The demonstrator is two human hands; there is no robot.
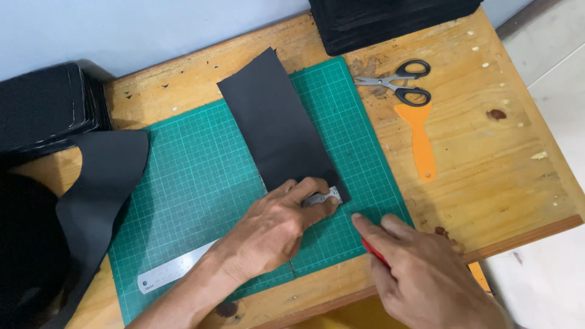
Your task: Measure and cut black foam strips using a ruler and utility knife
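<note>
wooden workbench with green cutting mat (201,176), seen from above, two hands at work.

left hand (271,228) pressed flat, fingers spread, pinning steel ruler (177,268) over near end of black sheet (277,125) to keep both from slipping; right hand (420,274) closed around red-handled cutter (373,250), just beside sheet's corner. scissors (399,81) and orange scraper (417,137) parked well aside, black stacks (42,106) at edges.
</note>
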